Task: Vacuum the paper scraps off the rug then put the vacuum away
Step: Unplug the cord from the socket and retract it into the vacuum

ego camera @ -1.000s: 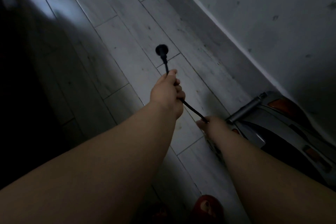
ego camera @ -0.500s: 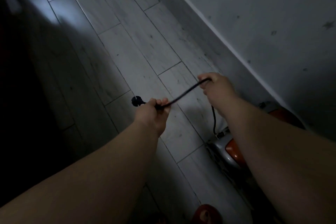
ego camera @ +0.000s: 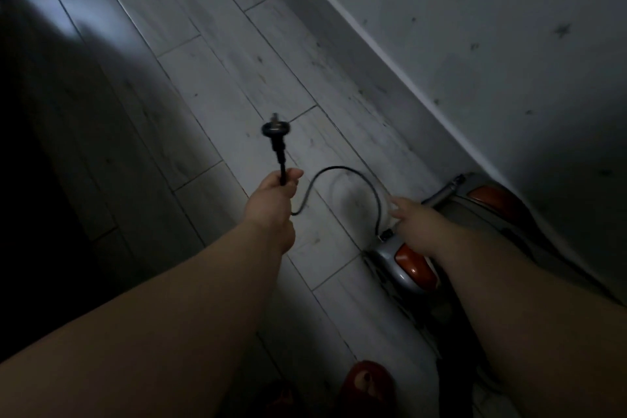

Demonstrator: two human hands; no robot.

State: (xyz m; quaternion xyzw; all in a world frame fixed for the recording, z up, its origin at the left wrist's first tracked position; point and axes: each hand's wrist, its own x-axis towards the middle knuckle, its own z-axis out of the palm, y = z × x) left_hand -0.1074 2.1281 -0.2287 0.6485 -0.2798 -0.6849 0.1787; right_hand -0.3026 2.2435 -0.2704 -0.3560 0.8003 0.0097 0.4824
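Note:
A grey and orange canister vacuum [ego camera: 407, 265] sits on the floor by the wall at the lower right. Its black power cord [ego camera: 356, 176] loops up from a port at the vacuum's front end. My left hand [ego camera: 274, 200] is closed on the cord just below the black plug [ego camera: 275, 129], which points up and away from me. My right hand [ego camera: 412, 217] is low at the vacuum's front, fingers loosely extended near the cord's base; it is not gripping the cord. No rug or paper scraps are in view.
Pale wood-look floor planks [ego camera: 210, 85] run diagonally. A grey baseboard and wall [ego camera: 475, 44] border the right side. A dark shape [ego camera: 27, 214] fills the left edge. A red slipper [ego camera: 368, 387] shows at the bottom.
My right hand has let go of the cord and dropped to the vacuum's front. My left hand has turned the plug from pointing left to pointing up; the cord now hangs in a slack loop.

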